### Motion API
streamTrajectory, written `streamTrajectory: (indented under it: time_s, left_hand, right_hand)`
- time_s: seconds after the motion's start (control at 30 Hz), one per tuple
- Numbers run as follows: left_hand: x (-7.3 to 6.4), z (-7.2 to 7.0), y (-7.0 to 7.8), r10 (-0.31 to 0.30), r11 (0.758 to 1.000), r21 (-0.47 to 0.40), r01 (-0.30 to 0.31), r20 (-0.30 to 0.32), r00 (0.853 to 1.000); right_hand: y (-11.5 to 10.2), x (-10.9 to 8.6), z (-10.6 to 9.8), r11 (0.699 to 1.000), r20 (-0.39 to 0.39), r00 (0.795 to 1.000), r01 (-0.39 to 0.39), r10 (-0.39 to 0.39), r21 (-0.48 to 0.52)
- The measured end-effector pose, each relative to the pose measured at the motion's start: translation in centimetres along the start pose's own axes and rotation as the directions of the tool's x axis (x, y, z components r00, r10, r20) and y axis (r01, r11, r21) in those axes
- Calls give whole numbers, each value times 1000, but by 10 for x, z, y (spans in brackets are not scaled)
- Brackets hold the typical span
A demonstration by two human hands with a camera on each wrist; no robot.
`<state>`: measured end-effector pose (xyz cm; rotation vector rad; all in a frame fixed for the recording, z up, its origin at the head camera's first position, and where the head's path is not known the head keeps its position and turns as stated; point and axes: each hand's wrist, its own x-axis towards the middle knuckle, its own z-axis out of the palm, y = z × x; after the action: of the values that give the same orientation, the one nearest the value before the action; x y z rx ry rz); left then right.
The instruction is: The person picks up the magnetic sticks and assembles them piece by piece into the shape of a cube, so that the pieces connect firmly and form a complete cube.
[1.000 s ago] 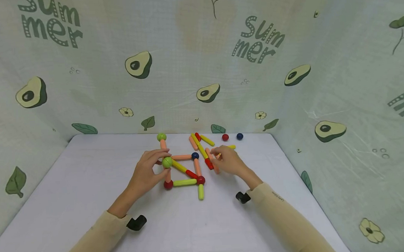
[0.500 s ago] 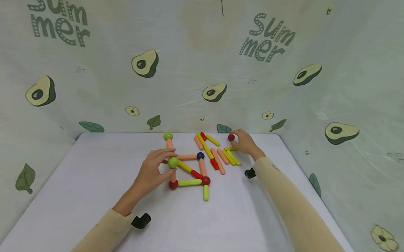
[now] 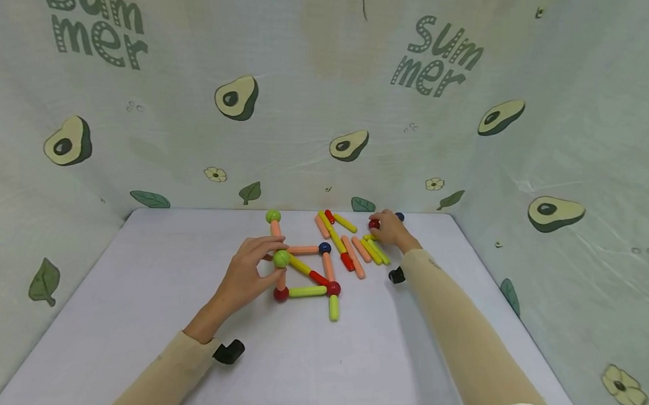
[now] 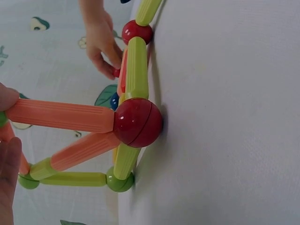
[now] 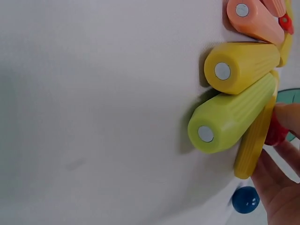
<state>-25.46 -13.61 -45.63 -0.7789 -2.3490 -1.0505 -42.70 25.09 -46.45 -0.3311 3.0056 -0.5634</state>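
A frame of magnetic rods and balls stands left of the table's middle, with a red corner ball [image 4: 138,122] at its near left. An orange rod [image 4: 61,116] rises from that ball to a raised green ball [image 3: 281,258]. My left hand [image 3: 245,272] pinches this green ball between thumb and fingers. A yellow and red rod [image 3: 309,271] slants down from there to another red ball [image 3: 333,288]. At the back right, my right hand [image 3: 393,229] holds a loose red ball [image 5: 276,131] in its fingertips, just behind the loose rods.
Loose orange rods [image 3: 353,258], a yellow rod [image 5: 241,68] and a light green rod [image 5: 232,115] lie close together right of the frame. A blue ball [image 3: 400,216] sits just beyond the right hand. Patterned cloth [image 3: 296,105] rises behind the table.
My right hand has left the loose rods, moved back and right, and taken hold of the red ball. My left hand keeps its grip on the green ball. The head view has shifted slightly.
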Motion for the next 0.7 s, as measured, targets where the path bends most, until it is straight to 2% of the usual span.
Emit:
streamTrajectory:
  time_s: [0.3,0.57,0.7]
  left_hand:
    - [1,0,2,-17,1000,5,17,18,1000]
    - [1,-1,4,-31,999,27,30,22,999]
    - [1,-1,3,-35,999,36,34,20,999]
  right_hand:
    - [1,-2,2,1000,10,1000,4,-3,-19]
    - [10,-13,-6,994,34,993,108,-109,29]
    - [18,-18,-9,990,57,989,139,-139,4]
